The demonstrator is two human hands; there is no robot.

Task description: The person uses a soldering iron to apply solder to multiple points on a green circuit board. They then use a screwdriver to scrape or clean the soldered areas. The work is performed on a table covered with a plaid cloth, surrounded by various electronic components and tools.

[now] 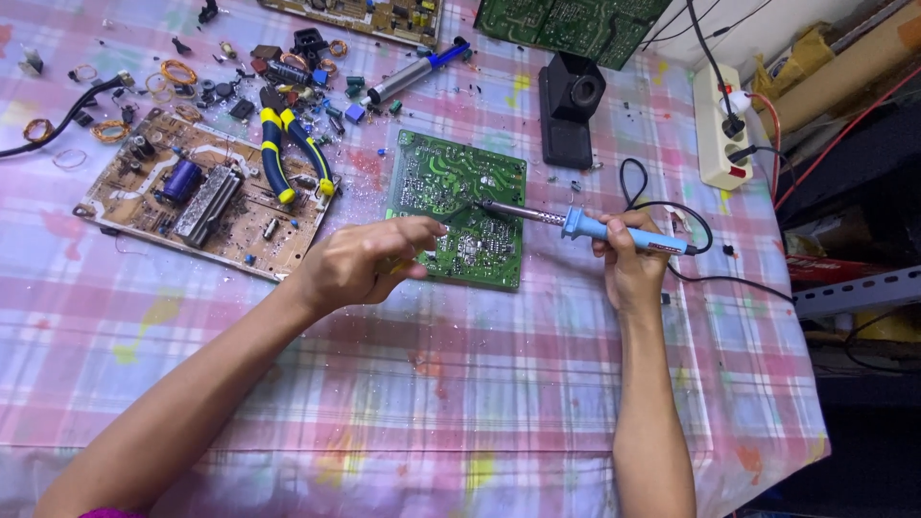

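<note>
Head view shows our right hand (628,269) closed around the blue handle of a soldering iron (576,223), its tip resting on the green circuit board (460,206) that lies flat at the middle of the plaid tablecloth (480,384). Our left hand (360,264) sits at the board's near left edge, fingers pinched narrow toward the tip; we cannot tell what, if anything, they pinch.

We judge the board light, stiff and somewhat fragile, best steadied by its bare edges, and the iron best held only by the handle, well back from the metal shaft.

Counting: one soldering iron, one green board under the tip, one brown circuit board (192,197) to the left, and parts of two more boards at the far edge. One pair of yellow-handled pliers (288,153) lies across the brown board, one desoldering pump (413,72) beyond it, one black stand (568,105) far of the green board, one white power strip (721,125) at the right.
</note>
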